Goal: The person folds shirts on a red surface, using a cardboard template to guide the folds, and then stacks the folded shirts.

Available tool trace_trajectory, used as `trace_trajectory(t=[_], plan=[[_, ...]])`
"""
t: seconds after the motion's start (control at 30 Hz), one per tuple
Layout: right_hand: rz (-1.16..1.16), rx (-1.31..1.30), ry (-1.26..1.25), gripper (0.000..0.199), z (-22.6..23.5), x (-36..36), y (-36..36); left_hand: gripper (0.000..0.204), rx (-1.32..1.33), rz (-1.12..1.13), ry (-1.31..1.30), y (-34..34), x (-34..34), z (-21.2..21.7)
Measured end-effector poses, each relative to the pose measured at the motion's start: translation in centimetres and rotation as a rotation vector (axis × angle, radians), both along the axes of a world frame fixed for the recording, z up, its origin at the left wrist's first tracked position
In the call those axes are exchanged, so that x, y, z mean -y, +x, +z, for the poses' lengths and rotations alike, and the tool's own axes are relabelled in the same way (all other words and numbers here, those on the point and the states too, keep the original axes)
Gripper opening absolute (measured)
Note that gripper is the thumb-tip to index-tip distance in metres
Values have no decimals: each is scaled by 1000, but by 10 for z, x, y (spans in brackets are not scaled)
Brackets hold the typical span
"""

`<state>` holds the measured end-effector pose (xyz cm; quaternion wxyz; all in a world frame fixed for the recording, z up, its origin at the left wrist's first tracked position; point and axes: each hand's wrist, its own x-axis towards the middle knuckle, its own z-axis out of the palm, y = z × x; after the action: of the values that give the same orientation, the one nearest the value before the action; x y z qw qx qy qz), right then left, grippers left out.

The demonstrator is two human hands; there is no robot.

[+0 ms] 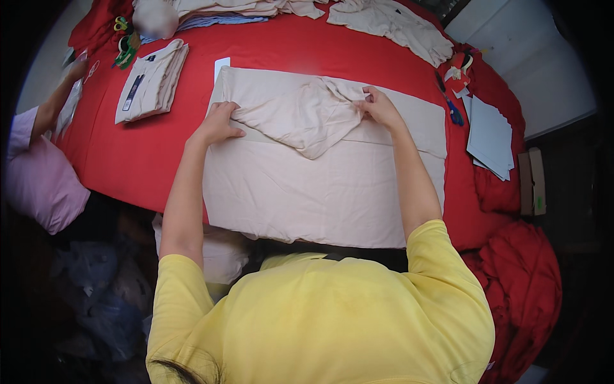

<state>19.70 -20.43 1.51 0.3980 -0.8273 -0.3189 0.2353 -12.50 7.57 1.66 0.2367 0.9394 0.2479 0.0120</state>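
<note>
1. Cream cloth (307,198) spreads over the red table cover (141,166), along its near edge, a rumpled layer (310,121) lying on top
2. Right hand (380,110) pinches that layer's right end; left hand (220,123) is at its left end, thumb apart from fingers, whether gripping I cannot tell
3. Looks light, soft, limp, hardly fragile, quick to crease: best taken by opposite edges
4. Folds hide everything beneath, and whether that rumpled layer is separate
</note>
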Motion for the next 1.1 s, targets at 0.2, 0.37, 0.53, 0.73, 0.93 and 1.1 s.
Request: trace_trajectory(t=[0.2,0.37,0.53,0.73,0.93,1.1], plan=[[-205,243,-113,58,1,-3,-16,72,37,52,-53,-8,6,6],[-71,767,-128,56,-9,-12,-71,67,105,56,-67,-10,8,1],[-66,1001,-219,54,-54,-20,-98,43,-4,-120,69,-6,-1,9],[770,644,261,43,-18,-10,-242,29,-145,-184,-300,-6,-49,10],[1300,513,162,31,-43,3,-300,41,-158,-52,-387,-3,-48,17],[1401,221,-128,20,9,-77,-268,66,-193,40,-512,-12,-49,23]])
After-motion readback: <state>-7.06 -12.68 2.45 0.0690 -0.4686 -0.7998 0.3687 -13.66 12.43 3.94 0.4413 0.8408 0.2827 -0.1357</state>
